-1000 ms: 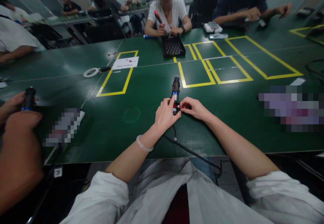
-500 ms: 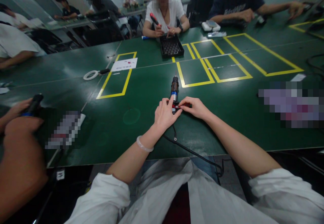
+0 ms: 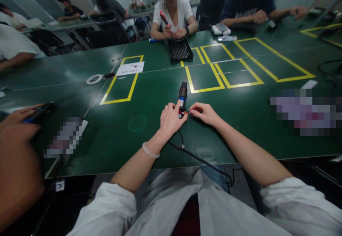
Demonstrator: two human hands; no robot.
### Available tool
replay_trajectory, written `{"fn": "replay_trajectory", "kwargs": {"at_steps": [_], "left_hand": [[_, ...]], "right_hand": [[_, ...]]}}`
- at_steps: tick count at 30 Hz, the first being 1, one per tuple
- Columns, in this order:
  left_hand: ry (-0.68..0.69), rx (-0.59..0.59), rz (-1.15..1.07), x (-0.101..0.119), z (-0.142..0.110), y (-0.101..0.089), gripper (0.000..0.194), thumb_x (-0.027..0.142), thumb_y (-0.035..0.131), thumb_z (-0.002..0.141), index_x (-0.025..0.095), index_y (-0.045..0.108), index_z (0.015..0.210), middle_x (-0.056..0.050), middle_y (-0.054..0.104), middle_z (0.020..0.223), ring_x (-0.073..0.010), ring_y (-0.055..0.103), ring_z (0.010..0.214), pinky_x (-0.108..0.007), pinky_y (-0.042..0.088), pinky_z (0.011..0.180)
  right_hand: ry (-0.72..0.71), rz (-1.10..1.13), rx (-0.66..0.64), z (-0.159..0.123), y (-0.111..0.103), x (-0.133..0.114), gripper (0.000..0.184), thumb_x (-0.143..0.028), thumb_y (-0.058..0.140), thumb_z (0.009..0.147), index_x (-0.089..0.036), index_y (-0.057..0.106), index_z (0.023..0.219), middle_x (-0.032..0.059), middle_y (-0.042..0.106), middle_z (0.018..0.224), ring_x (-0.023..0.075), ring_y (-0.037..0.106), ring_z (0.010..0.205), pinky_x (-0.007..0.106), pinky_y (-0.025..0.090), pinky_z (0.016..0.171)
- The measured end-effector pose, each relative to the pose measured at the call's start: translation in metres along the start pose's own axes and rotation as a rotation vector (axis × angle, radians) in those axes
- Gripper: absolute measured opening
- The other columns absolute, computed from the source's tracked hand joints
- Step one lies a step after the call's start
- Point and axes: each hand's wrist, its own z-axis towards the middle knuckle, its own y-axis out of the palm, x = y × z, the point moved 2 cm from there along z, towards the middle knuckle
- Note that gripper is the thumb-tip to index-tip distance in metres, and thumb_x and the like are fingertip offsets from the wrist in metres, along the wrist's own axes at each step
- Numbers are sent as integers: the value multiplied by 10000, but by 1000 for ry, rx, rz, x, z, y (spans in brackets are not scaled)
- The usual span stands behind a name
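Note:
A slim electric screwdriver (image 3: 182, 94) lies on the green table with its inner parts bare. It has a black nose with a thin tip, a brownish section, a blue-and-silver motor, and small red and orange parts at the near end. My left hand (image 3: 171, 118) holds it down around the near end, hiding part of it. Just to the right, my right hand (image 3: 204, 113) has thumb and fingertips pinched together, slightly apart from the orange part; anything between them is too small to make out. A black cable (image 3: 201, 160) with a ring terminal (image 3: 183, 146) runs below my hands.
Yellow tape rectangles (image 3: 205, 90) mark the table (image 3: 149, 86). Across from me, a person works over a black tray (image 3: 180, 52). A paper label (image 3: 130, 68) and a white cable coil (image 3: 94, 79) lie left. A neighbour's hand (image 3: 20, 116) holds a black tool at far left.
My right fingertips have drawn slightly away from the screwdriver's near end, and an orange part now shows there. The screwdriver tilts a little more to the right.

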Motion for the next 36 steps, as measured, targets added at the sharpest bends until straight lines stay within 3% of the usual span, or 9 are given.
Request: {"fn": "replay_trajectory", "kwargs": {"at_steps": [4,8,18,23,26,30,36], "left_hand": [[2,3,42,-19,5,-1,684,515,535,898,231,401,1505,-131,524,1185,-286,520,1042,-384,452,877],[-64,-19,84,-54,13,-5,685,543,491,909,236,388,1513,-143,514,1212,-301,518,1063,-392,454,874],[-294,-41,176,-180,28,-24,692,592,408,911,208,405,1487,-187,476,1269,-361,491,1133,-439,430,898],[-445,-66,210,-247,32,-31,651,594,384,939,184,419,1443,-165,451,1294,-310,471,1103,-396,416,882],[-531,-75,238,-276,32,-34,622,574,375,968,183,379,1452,-133,442,1325,-274,448,1105,-386,405,899],[-588,-47,278,-291,27,-36,592,538,342,1000,164,353,1459,-125,436,1372,-271,415,1147,-405,378,944],[-569,101,303,-282,19,-30,508,501,258,1031,150,424,1359,-100,478,1323,-242,419,1134,-385,363,954]], "right_hand": [[20,23,-3,1,0,3,201,-355,602,877,-171,668,923,46,730,806,155,631,656,286,494,653],[29,4,-3,0,1,1,208,-358,591,885,-168,671,915,43,723,781,148,627,652,275,482,645],[45,-7,-5,0,1,0,216,-357,579,895,-161,670,903,43,716,774,142,622,653,265,469,645],[40,-18,-16,1,1,0,212,-358,577,894,-165,666,890,36,710,760,141,616,648,265,465,643],[37,-20,-21,0,2,0,214,-361,579,894,-166,668,892,37,713,764,146,622,662,268,465,650],[40,-13,-28,0,2,1,212,-363,580,895,-170,670,897,37,715,771,148,628,671,272,471,662],[43,-36,-40,0,3,-2,211,-357,580,896,-167,673,899,34,713,763,146,618,669,267,455,655]]}}
